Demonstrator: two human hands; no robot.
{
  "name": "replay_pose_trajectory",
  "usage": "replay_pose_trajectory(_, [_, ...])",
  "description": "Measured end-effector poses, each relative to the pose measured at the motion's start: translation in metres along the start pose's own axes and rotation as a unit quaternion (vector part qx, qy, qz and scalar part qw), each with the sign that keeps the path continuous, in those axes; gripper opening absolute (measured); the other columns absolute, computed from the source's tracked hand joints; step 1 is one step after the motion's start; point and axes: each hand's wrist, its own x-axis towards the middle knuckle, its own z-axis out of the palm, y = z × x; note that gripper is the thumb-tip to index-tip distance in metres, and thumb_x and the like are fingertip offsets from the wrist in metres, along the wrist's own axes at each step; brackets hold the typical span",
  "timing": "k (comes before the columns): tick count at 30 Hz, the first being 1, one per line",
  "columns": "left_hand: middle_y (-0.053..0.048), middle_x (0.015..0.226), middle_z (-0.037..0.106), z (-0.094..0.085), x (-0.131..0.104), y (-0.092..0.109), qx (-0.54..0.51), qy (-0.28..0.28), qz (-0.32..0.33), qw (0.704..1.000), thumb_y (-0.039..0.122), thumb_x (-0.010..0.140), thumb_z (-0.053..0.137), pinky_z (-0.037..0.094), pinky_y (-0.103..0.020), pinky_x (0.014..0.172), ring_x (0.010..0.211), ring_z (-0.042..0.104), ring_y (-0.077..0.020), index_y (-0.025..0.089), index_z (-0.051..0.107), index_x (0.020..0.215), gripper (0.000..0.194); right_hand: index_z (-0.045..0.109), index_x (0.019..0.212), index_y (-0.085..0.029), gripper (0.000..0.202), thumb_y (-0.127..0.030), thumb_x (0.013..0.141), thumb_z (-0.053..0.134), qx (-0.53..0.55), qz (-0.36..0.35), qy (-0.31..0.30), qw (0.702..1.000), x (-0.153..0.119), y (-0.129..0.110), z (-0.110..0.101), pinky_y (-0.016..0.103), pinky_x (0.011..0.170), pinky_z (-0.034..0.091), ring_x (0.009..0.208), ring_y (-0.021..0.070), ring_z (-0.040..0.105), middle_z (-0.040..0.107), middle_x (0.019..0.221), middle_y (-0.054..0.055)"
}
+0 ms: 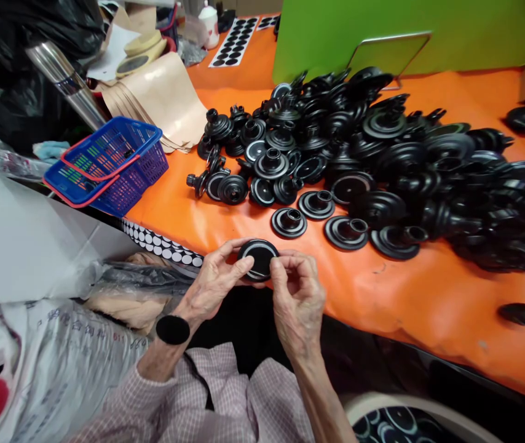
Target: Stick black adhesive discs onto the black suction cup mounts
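A black round plastic part with a pale ring around its flat face is held just off the table's front edge. My left hand grips it from the left, thumb on the face and fingers around the rim. Thumb and fingers of my right hand pinch together at its right rim. Whether something thin is between them is hidden. On my left wrist lies a flat black disc. Beyond my hands, similar parts with short necks stand apart, in front of a large heap of them.
The table has an orange cover. A blue basket with red handles stands left, beside brown paper sheets. Sheets of black round stickers lie at the back, before a green panel. A pale tub of discs stands below right.
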Motion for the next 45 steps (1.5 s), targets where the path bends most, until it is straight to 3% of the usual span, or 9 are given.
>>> replay_pose_trajectory(4, [-0.007,0.105,0.066,0.0,-0.001,0.0,0.008,0.016,0.008,1.0,0.029,0.072,0.075,0.06,-0.034,0.071,0.088,0.067,-0.0218,0.017,0.063,0.107,0.039,0.052,0.082,-0.022,0.015,-0.034,0.089,0.052,-0.024,-0.023,-0.014,0.999,-0.003,0.004,0.003,0.025,0.051,0.052,0.078,0.0159,0.054,0.05,0.092,0.004])
replay_pose_trajectory(13, [-0.007,0.106,0.065,-0.007,-0.002,-0.007,0.012,0.032,0.045,0.998,0.027,0.074,0.073,0.059,-0.028,0.068,0.089,0.066,-0.0198,0.016,0.061,0.107,0.036,0.049,0.082,-0.022,0.01,-0.027,0.092,0.048,-0.141,-0.138,0.016,0.98,-0.006,0.011,0.014,0.037,0.075,0.052,0.089,0.02,0.057,0.056,0.09,0.006])
replay_pose_trajectory(18, [-0.006,0.11,0.062,-0.012,-0.006,-0.006,-0.016,0.033,0.058,0.998,0.027,0.077,0.072,0.059,-0.029,0.069,0.086,0.066,-0.0179,0.018,0.06,0.108,0.035,0.05,0.102,-0.021,0.031,-0.043,0.082,0.061,-0.022,0.009,-0.002,1.0,-0.005,0.011,0.013,0.032,0.068,0.054,0.08,0.0175,0.061,0.059,0.095,0.005])
replay_pose_trajectory(23, [-0.01,0.111,0.062,-0.023,-0.006,0.002,-0.042,0.0,0.067,0.997,0.033,0.077,0.071,0.059,-0.029,0.063,0.078,0.068,-0.0176,0.016,0.059,0.11,0.039,0.06,0.079,-0.02,0.037,-0.056,0.073,0.066,0.007,0.103,-0.106,0.989,0.012,0.006,0.021,0.029,0.064,0.053,0.072,0.0189,0.063,0.065,0.076,0.003])
replay_pose_trajectory(28, [-0.012,0.112,0.062,-0.056,0.007,0.055,0.02,0.073,0.157,0.985,0.035,0.072,0.075,0.059,-0.028,0.061,0.08,0.067,-0.0191,0.013,0.06,0.11,0.046,0.059,0.1,-0.02,0.051,-0.06,0.068,0.068,0.127,0.133,-0.167,0.969,0.024,-0.007,0.051,0.029,0.072,0.054,0.077,0.0191,0.064,0.068,0.081,0.002])
replay_pose_trajectory(33, [-0.014,0.11,0.065,-0.107,0.035,0.152,0.176,0.209,0.279,0.921,0.032,0.085,0.06,0.058,-0.039,0.075,0.089,0.067,-0.0222,0.014,0.05,0.128,0.048,0.065,0.088,-0.018,0.043,-0.057,0.071,0.069,0.095,0.136,-0.231,0.959,0.016,0.001,0.06,0.026,0.071,0.052,0.073,0.0168,0.06,0.066,0.073,0.001])
replay_pose_trajectory(36, [-0.016,0.117,0.062,-0.133,0.052,0.184,0.431,0.335,0.263,0.795,0.034,0.091,0.05,0.051,-0.046,0.09,0.106,0.062,-0.0272,0.016,0.047,0.133,0.046,0.067,0.085,-0.018,0.04,-0.055,0.069,0.072,0.107,0.155,-0.235,0.954,0.013,0.014,0.061,0.025,0.067,0.051,0.068,0.0165,0.059,0.065,0.071,0.001])
replay_pose_trajectory(40, [-0.015,0.115,0.065,-0.15,0.063,0.172,0.641,0.354,0.195,0.653,0.037,0.085,0.057,0.04,-0.05,0.1,0.112,0.059,-0.0318,0.017,0.062,0.117,0.037,0.067,0.084,-0.018,0.04,-0.055,0.068,0.072,0.132,0.175,-0.223,0.95,0.01,0.019,0.062,0.025,0.066,0.052,0.066,0.0163,0.059,0.065,0.069,0.001])
replay_pose_trajectory(45, [-0.013,0.111,0.069,-0.146,0.062,0.143,0.686,0.316,0.198,0.624,0.022,0.089,0.05,0.039,-0.046,0.1,0.108,0.061,-0.0286,0.017,0.063,0.117,0.031,0.066,0.078,-0.019,0.041,-0.059,0.069,0.069,0.122,0.16,-0.235,0.951,0.008,0.013,0.063,0.026,0.066,0.052,0.064,0.0153,0.057,0.062,0.067,0.0])
